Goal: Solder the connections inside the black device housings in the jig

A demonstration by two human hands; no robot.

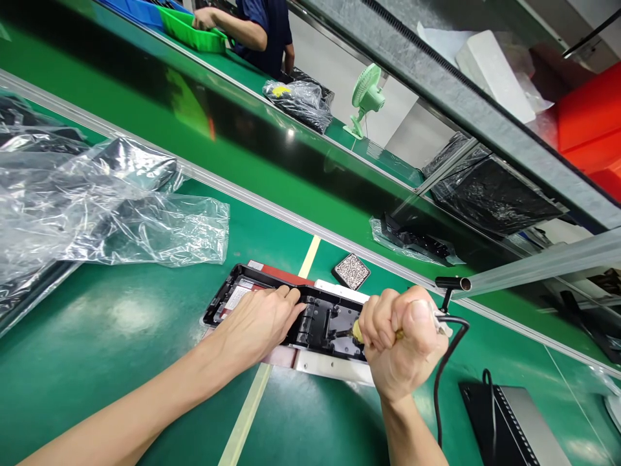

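Note:
A long black plastic housing (315, 323) lies open side up in a fixture with white blocks (332, 366) and reddish plates. My left hand (272, 314) lies across its middle, fingers curled over it and pressing it. Closed in a fist, my right hand (405, 336) grips a corded tool with a yellow handle (358, 331), which looks like a soldering iron. The tool's dark tip (339, 334) points left into the housing, at or close to its inner parts. Its black cable (439, 382) leaves the top of the fist. My right hand covers the housing's right end.
A small square tray (352, 270) of tiny metal pieces sits behind the fixture, and a metal tube holder (453, 283) to its right. Plastic-wrapped parts (111, 200) lie left; a black and grey panel (514, 424) lies front right. Across the belt (233, 142), a person (264, 32) reaches into a green bin (194, 32).

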